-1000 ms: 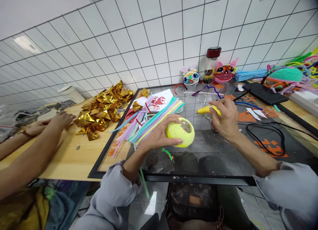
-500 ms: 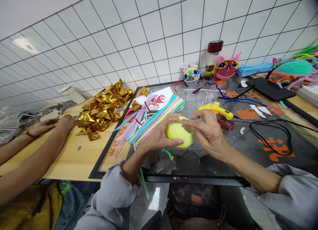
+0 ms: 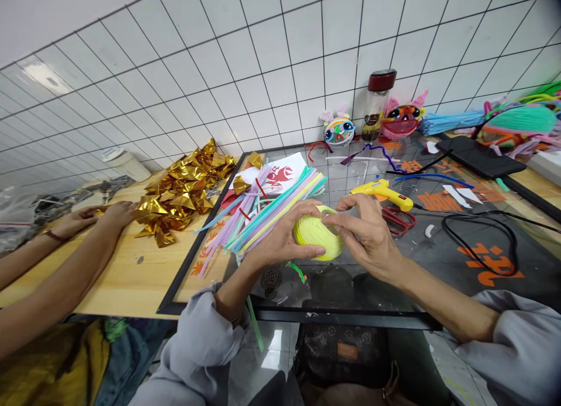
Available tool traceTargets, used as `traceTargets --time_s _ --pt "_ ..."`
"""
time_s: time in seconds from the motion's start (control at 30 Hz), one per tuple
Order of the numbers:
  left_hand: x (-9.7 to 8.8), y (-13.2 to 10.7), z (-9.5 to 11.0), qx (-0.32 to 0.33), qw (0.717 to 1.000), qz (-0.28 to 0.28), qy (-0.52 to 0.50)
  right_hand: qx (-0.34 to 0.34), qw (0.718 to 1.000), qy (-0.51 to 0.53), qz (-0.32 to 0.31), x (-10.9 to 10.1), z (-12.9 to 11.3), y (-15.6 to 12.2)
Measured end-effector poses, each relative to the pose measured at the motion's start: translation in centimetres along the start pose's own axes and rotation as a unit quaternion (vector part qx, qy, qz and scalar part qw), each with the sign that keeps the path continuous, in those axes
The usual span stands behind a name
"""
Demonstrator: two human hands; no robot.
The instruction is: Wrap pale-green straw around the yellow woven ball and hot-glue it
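Observation:
Held above the dark board is a yellow ball-shaped piece [image 3: 319,238] with a fuzzy, ridged surface, like coiled pipe cleaners. My left hand [image 3: 291,233] wraps round its left side, thumb below and fingers over the top. On the opposite side, my right hand [image 3: 366,233] has thumb and index finger pinched together at the upper right rim. Whatever those fingertips pinch is too small to make out. Just behind my right hand lies a yellow glue gun [image 3: 385,194]. Loose pastel pipe cleaners [image 3: 276,210] spread out to the left of the ball.
A co-worker's hands [image 3: 103,216] are at the left, near a heap of gold foil pieces [image 3: 184,184]. Red-handled scissors [image 3: 400,221], a black cable [image 3: 477,242], a phone [image 3: 482,157], a bottle [image 3: 376,105] and two decorated animal-face balls [image 3: 339,131] occupy the back and right.
My right fingertips have shifted slightly at the ball's rim; my left hand keeps its hold. The co-worker's hands have moved a little, and a bit of gold now shows between them.

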State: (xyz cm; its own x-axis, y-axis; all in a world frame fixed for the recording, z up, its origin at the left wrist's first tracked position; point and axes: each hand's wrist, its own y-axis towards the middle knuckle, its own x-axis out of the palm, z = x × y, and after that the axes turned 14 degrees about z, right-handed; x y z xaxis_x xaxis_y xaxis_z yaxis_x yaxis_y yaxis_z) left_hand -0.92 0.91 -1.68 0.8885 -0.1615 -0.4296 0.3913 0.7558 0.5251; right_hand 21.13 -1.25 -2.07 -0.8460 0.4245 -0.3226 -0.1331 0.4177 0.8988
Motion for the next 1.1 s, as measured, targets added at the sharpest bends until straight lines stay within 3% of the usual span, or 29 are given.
traceTargets --time_s 0.47,0.73,0.9,1.1 --pt "0.24 -0.34 -0.23 -0.014 0.999 0.013 -0.029 -0.035 0.999 -0.021 -0.008 -0.11 -0.3 0.16" --pt "0.1 -0.06 -0.29 0.045 0.999 0.002 -0.005 -0.024 1.0 -0.017 -0.006 -0.06 -0.25 0.01" --pt "0.01 -0.07 -0.28 0.043 0.999 -0.003 -0.003 -0.023 1.0 -0.011 -0.012 -0.12 -0.31 0.0" --pt "-0.1 0.03 -0.31 0.029 0.999 -0.007 0.016 0.074 0.995 0.053 0.036 -0.31 -0.21 0.39"
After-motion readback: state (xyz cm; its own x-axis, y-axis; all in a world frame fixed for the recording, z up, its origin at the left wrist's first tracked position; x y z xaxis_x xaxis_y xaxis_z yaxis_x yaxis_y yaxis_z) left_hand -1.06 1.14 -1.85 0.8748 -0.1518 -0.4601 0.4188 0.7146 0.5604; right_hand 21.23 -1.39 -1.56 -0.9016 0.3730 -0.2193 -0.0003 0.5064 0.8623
